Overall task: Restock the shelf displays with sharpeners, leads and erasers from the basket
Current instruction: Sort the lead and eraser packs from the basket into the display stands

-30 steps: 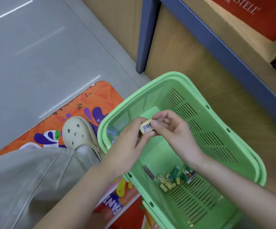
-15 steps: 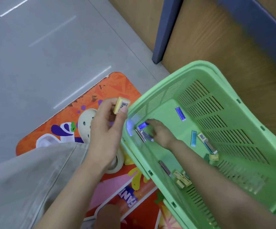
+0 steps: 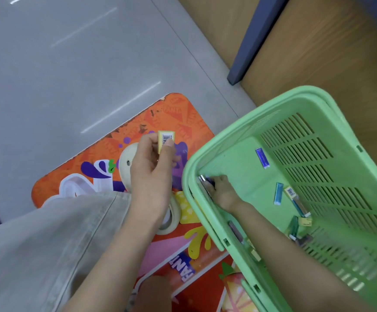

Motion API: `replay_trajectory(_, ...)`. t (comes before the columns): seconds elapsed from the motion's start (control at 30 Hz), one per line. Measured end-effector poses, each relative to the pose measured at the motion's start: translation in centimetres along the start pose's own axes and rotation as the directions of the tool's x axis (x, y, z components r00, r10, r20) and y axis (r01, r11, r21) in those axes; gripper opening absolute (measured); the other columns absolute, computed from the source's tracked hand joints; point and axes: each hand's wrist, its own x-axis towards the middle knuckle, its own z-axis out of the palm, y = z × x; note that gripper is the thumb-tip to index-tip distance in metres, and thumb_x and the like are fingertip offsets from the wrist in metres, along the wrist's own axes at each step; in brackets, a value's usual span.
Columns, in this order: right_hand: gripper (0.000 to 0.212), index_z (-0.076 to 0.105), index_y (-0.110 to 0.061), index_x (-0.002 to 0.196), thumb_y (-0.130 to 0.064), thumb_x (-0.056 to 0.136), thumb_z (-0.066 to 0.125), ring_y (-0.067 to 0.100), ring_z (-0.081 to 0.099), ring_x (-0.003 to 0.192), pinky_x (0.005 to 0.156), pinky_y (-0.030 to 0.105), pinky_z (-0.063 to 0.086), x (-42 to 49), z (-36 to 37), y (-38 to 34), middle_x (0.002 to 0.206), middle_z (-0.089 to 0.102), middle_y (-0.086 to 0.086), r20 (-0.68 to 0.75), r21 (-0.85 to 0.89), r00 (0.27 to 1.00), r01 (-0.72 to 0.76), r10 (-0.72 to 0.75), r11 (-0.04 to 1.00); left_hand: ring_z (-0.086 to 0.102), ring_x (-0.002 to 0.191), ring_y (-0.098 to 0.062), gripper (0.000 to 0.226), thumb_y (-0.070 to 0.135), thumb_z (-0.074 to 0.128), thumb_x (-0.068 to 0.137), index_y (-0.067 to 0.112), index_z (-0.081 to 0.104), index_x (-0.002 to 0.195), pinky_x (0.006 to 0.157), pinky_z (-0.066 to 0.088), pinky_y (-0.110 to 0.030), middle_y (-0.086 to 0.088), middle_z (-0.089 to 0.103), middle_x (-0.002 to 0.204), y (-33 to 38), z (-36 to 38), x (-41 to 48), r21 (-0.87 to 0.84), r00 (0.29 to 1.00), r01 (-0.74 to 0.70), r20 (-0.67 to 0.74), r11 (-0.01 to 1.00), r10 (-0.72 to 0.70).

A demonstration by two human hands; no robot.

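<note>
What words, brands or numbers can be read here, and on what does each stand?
"FANT", cut off: floor mat, near the bottom.
Mat's orange pattern lettering: too faint.
Barcode on the yellow box pinched by the left hand: digits too small.
Barcode label on a yellow item in the basket: too small.
Blue packet: print blurred.

A shop: barcoded stationery (image 3: 289, 192) in a basket (image 3: 228, 140) beside shelving (image 3: 318, 52).

the left hand (image 3: 153, 176) is raised, its back to the camera, thumb and fingers pinching a small yellow box (image 3: 165, 140). its forearm rises from the bottom edge. the right arm reaches forward and down, the right hand (image 3: 223, 192) low, fingers curled on a small dark pack (image 3: 206, 180).
</note>
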Motion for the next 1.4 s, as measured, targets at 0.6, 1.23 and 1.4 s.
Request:
replay_trajectory(0.6, 0.018, 0.047, -0.016, 0.11, -0.031, 0.1, 0.043, 0.02, 0.054, 0.087, 0.082, 0.034, 0.047, -2.6, -0.7, -1.0, 0.086, 0.053, -0.003, 0.137, 0.322, 0.99, -0.003, -0.043, 0.947, 0.055, 0.069, -0.014, 0.017, 0.012, 0.047, 0.097, 0.018, 0.052, 0.083, 0.065, 0.046, -0.018, 0.012, 0.055, 0.065, 0.3, -0.5, -1.2, -0.023, 0.999, 0.021, 0.029, 0.999, -0.021)
replay_trajectory(1.23, 0.018, 0.051, -0.017, 0.115, -0.019, 0.101, 0.041, -0.015, 0.051, 0.069, 0.066, 0.008, 0.038, -20.2, -10.4, -6.5, 0.088, 0.056, -0.014, -0.305, 0.362, 0.916, 0.366, -0.262, 0.857, 0.056, 0.07, -0.02, 0.017, 0.006, 0.03, 0.099, 0.005, 0.047, 0.1, 0.054, 0.05, -0.034, -0.019, 0.055, 0.099, 1.9, 5.8, -8.0, -0.205, 0.841, 0.529, 0.26, 0.824, -0.475)
replay_trajectory(1.4, 0.026, 0.054, -0.014, 0.122, -0.023, 0.101, 0.041, 0.005, 0.052, 0.09, 0.075, 0.017, 0.038, -24.2, -10.9, -5.7, 0.103, 0.054, 0.001, -0.397, 0.231, 0.894, 0.318, -0.209, 0.92, 0.057, 0.062, -0.017, 0.031, 0.033, 0.03, 0.104, 0.013, 0.052, 0.094, 0.05, 0.045, -0.029, -0.007, 0.06, 0.086, 3.9, 7.4, -11.4, -0.243, 0.746, 0.653, 0.37, 0.717, -0.554)
